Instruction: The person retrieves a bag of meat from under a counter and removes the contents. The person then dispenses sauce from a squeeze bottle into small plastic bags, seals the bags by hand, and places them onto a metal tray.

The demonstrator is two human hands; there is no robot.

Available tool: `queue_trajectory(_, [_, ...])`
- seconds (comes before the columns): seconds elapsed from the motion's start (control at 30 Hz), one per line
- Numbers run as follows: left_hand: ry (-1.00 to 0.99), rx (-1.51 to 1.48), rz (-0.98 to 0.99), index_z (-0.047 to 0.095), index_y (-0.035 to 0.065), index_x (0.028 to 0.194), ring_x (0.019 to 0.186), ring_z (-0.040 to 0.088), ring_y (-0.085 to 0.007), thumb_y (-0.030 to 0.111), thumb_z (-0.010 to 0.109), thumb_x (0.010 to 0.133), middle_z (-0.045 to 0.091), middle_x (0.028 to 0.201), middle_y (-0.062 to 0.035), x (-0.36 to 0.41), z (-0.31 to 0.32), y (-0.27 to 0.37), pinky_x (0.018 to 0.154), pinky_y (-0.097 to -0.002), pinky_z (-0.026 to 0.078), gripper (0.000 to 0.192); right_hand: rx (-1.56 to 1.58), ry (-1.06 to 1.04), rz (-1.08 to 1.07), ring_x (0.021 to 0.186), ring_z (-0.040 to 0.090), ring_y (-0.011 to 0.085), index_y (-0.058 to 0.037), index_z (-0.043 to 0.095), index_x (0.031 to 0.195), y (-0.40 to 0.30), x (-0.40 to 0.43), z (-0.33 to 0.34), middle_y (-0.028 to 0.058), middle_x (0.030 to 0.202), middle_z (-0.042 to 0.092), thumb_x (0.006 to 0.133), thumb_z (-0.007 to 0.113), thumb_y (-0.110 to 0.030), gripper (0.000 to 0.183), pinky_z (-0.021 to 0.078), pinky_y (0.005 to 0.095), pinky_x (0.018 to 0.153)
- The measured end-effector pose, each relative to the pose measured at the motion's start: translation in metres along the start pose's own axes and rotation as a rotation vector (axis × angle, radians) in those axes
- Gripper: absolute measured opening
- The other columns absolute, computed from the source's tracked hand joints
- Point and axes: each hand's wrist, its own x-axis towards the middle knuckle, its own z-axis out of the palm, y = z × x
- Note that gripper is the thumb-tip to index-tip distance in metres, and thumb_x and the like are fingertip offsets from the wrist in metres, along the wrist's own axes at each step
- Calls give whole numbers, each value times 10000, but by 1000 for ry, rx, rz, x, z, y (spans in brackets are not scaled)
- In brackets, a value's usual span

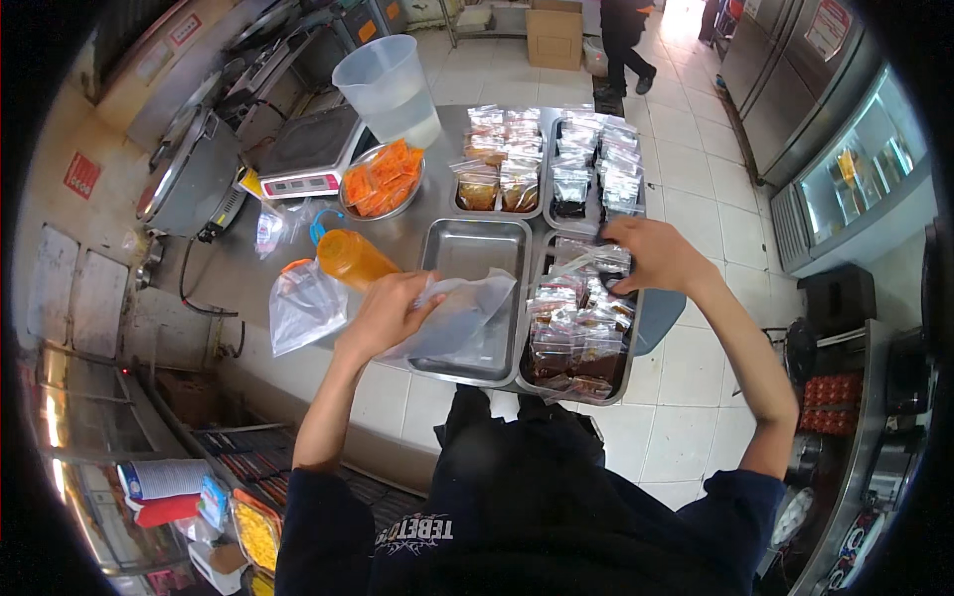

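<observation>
My left hand (pixel 399 309) grips a clear plastic bag (pixel 466 316), which spreads over an empty steel tray (pixel 477 249). My right hand (pixel 663 253) is above a second steel tray (pixel 630 366) filled with small zip bags of dark brown contents (pixel 574 343). In its fingers are black handles of what looks like a pair of scissors (pixel 572 264); the pale blades point left towards the plastic bag and are blurred. An orange-filled squeeze bottle (pixel 354 257) lies just beyond my left hand. Beside it rests another clear bag (pixel 307 316) with something orange at its top.
Two more trays of packed zip bags (pixel 498 186) (pixel 596 167) stand at the back. A steel bowl of orange packets (pixel 384 182), a digital scale (pixel 309 153) and a plastic jug of clear liquid (pixel 391 89) fill the far left. A person (pixel 624 45) is on the tiled floor beyond.
</observation>
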Motion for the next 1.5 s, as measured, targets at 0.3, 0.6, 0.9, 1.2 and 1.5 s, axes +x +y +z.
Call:
queue_trajectory(0.3, [-87, 267, 212, 582, 42, 867, 724, 547, -295, 199, 612, 791, 573, 789, -108, 32, 3, 10, 627, -383, 402, 177, -320, -289, -340, 933, 556, 250, -18, 502, 1003, -62, 101, -2, 83, 973, 542, 493, 808, -337, 676, 495, 333, 728])
queue_trajectory(0.6, [-168, -18, 180, 528, 4, 849, 694, 502, -355, 86, 578, 782, 498, 751, -147, 33, 14, 2, 585, -408, 392, 117, -263, -322, -492, 677, 610, 318, 19, 616, 749, -74, 122, -4, 141, 642, 603, 464, 803, -317, 479, 494, 376, 636])
queue_trajectory(0.9, [-136, -266, 51, 539, -26, 868, 612, 501, -319, 100, 587, 813, 497, 739, -167, 37, 15, 6, 512, -335, 383, 146, -229, -257, -597, 685, 612, 328, 21, 629, 667, -77, 125, -9, 152, 631, 599, 473, 785, -325, 427, 498, 384, 623])
queue_trajectory(1.2, [67, -871, -400, 619, 37, 843, 627, 451, -3, 206, 557, 892, 553, 729, 57, 20, 29, -23, 531, -197, 373, 186, -89, -204, -381, 765, 595, 325, 4, 583, 825, -63, 105, 14, 139, 738, 597, 554, 760, -303, 446, 478, 401, 676])
queue_trajectory(1.5, [297, -924, -529, 587, 36, 894, 639, 497, -25, 220, 522, 911, 571, 719, 25, 32, 0, 6, 574, -193, 413, 196, -52, -189, 585, 991, 521, 325, -15, 455, 1058, 14, -45, 108, 157, 1032, 546, 580, 785, -250, 627, 476, 422, 789])
